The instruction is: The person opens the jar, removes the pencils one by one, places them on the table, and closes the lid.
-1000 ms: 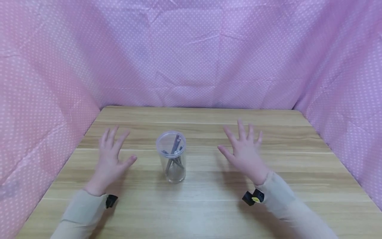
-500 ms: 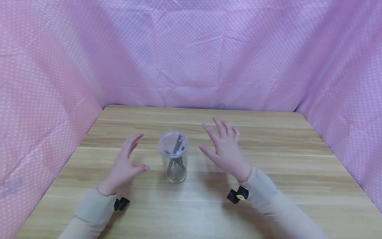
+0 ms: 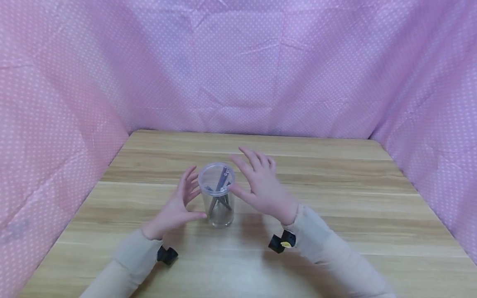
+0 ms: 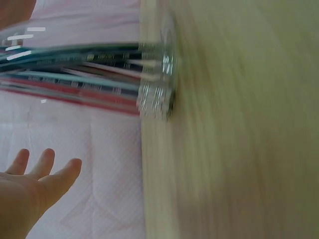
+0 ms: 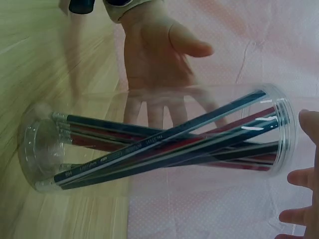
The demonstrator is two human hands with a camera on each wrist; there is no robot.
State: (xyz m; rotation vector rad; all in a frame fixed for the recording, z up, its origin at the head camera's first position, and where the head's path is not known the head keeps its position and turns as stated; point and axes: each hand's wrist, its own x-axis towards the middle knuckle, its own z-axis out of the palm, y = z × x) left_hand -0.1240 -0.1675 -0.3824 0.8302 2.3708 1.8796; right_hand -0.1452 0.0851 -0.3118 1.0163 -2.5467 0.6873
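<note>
Clear plastic jar [image 3: 219,200], tall, round-sided, see-through wall. Stands upright on the tabletop [image 3: 354,178], a little left of the middle as seen from the head. Clear lid [image 3: 211,177] seated on top. Inside, a loose bundle of pencils [image 5: 159,137], some dark, some red, with pale stripes, lettering on the dark ones. They lean aslant, crossing one another; exact count unclear.

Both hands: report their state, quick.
Left hand: open, holding nothing, fingers curved beside the clear jar.
Right hand: open, holding nothing, fingers spread near the jar's lid.
</note>
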